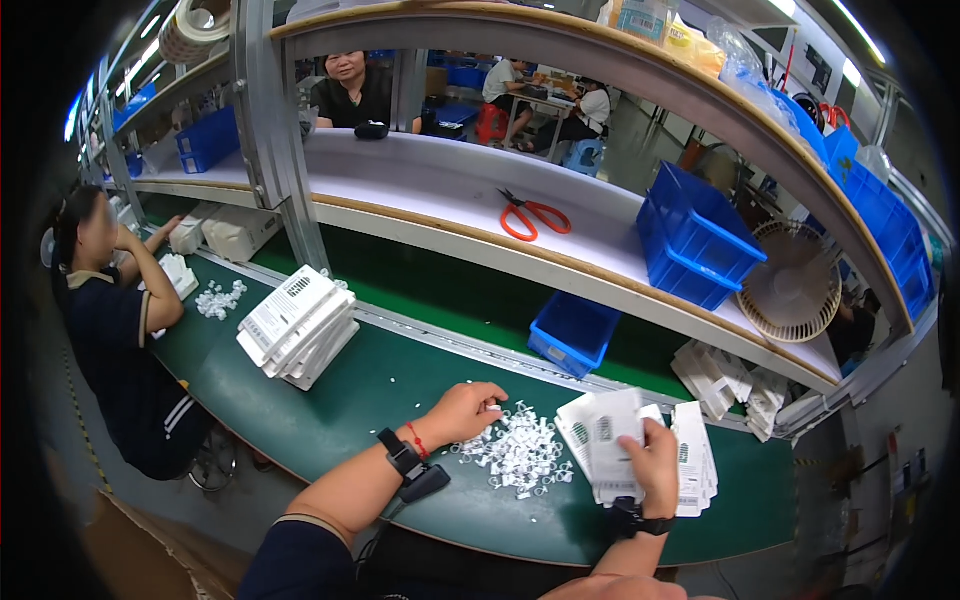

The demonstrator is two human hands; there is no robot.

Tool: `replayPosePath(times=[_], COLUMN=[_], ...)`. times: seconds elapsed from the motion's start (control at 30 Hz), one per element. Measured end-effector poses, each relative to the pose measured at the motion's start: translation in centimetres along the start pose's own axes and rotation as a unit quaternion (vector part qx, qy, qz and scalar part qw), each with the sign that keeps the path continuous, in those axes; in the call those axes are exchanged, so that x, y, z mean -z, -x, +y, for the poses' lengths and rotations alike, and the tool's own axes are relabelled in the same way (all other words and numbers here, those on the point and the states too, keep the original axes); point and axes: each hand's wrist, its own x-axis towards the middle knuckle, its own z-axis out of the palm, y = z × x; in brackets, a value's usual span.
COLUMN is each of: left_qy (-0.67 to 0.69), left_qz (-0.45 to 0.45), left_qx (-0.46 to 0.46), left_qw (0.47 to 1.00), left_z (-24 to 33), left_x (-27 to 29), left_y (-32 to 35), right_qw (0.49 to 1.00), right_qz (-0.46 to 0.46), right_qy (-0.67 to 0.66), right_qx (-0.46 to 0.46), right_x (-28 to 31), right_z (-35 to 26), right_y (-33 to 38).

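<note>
A loose heap of small white plastic clips (522, 452) lies on the green tabletop in front of me. My left hand (468, 411) is at the heap's upper left edge, its fingers curled and closed; a bit of white shows at the fingertips. To the right, my right hand (654, 462) grips a flat white printed panel (612, 440), thumb on its face. This panel is slightly blurred. Under and beside it are more white panels (692, 455), spread in an overlapping pile. The right fingers beneath the panel are hidden.
A tall stack of white panels (297, 325) stands left on the green bench (400, 355). Blue bins (575, 332) sit beyond the heap and on the shelf, near red-handled scissors (535, 218). White plastic parts (725, 380) lie at right. A co-worker (120, 330) sits at left.
</note>
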Motion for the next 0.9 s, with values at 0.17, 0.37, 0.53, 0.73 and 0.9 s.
replayPosePath(times=[0.17, 0.37, 0.53, 0.73, 0.9], left_qy=[0.015, 0.069, 0.050, 0.106, 0.132], left_qz=[-0.021, 0.002, 0.003, -0.010, -0.027], left_qx=[0.036, 0.059, 0.012, 0.088, 0.094], left_qw=[0.999, 0.996, 0.999, 0.990, 0.986], left_z=[0.2, -1.9, -2.0, -1.9, -2.1], left_x=[0.3, 0.0, 0.3, 0.1, 0.1], left_y=[-0.4, -0.8, -0.9, -0.9, -1.0], right_qw=[0.949, 0.912, 0.907, 0.909, 0.913], right_qz=[0.089, 0.037, 0.063, 0.025, -0.005], right_qy=[-0.300, -0.409, -0.415, -0.416, -0.408], right_qx=[0.029, 0.019, 0.006, 0.015, 0.024], right_x=[-0.3, -2.2, -3.1, -3.0, -3.3], right_z=[-0.7, -0.8, -1.4, -0.9, -0.8], right_y=[-0.9, -1.6, -1.9, -1.9, -2.0])
